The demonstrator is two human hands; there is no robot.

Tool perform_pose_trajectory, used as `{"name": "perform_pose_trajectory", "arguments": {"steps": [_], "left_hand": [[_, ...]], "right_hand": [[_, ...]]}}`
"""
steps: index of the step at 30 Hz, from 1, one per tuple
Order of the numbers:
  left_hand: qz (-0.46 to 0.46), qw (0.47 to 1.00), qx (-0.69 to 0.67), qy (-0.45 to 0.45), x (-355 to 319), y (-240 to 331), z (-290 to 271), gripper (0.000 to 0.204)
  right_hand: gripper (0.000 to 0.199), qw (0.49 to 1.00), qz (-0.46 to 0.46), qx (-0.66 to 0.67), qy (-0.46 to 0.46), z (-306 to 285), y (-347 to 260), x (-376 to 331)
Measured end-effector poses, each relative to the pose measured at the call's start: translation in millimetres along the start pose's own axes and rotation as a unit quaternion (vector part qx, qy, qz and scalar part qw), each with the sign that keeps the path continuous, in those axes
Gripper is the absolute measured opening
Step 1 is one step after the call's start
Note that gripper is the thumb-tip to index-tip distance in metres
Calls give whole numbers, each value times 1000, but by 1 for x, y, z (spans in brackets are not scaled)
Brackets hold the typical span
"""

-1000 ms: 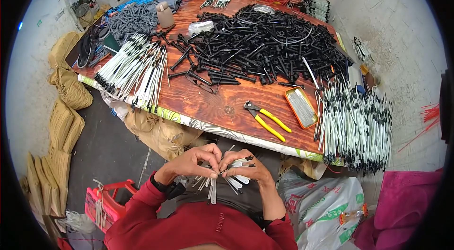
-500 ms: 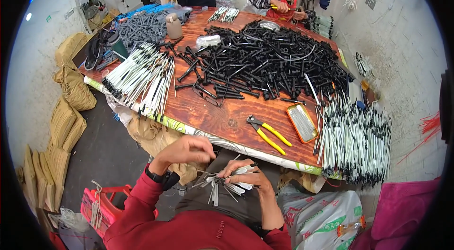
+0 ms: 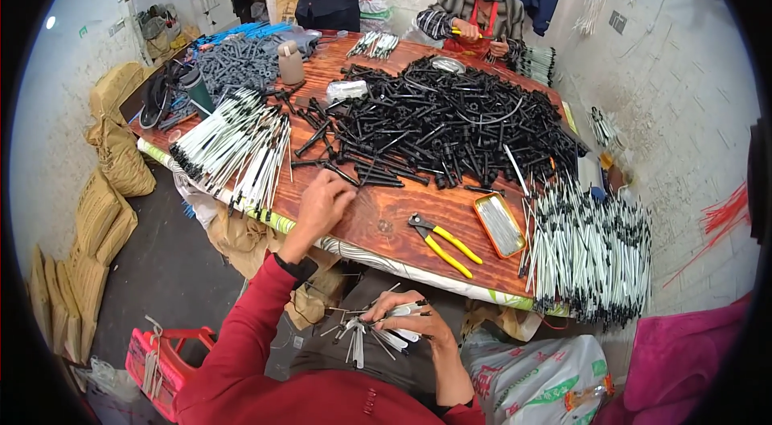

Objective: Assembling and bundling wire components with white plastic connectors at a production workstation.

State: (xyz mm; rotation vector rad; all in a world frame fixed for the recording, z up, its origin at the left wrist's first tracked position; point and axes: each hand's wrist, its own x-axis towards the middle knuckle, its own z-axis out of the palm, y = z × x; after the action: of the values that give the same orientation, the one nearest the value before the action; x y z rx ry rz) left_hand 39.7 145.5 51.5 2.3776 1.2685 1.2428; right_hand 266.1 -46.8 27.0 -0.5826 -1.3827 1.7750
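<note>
- Right hand [image 3: 437, 328] is gripping fanned white strips [image 3: 358, 351] above the lap [image 3: 322, 359]; uneven pressure could be letting some slip.
- Left hand [image 3: 324, 204] is hovering beside black parts [image 3: 378, 174] on the bench [image 3: 362, 220], contents impossible to tell; their tangle could be snagging it.

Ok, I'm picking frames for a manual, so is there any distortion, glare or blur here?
Head view: the front edge of the table bows and the corners go black; head view: a small bright spot shows against the left wall; head view: the right hand reads clearly, its pale strips overlapping, while the left hand looks perhaps slightly soft.
</note>
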Motion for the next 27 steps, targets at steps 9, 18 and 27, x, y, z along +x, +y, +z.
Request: {"name": "perform_pose_trajectory", "arguments": {"steps": [9, 18, 27], "left_hand": [[-43, 992, 111, 33, 22, -32, -13, 13], [49, 996, 47, -50, 56, 46, 9, 23], [180, 964, 25, -197, 86, 76, 87, 28]], "right_hand": [[12, 1000, -8, -1, -15, 3, -1, 6], [14, 1000, 2, -5, 3, -5, -4, -2], [16, 999, -43, -10, -1, -5, 2, -18]]}}
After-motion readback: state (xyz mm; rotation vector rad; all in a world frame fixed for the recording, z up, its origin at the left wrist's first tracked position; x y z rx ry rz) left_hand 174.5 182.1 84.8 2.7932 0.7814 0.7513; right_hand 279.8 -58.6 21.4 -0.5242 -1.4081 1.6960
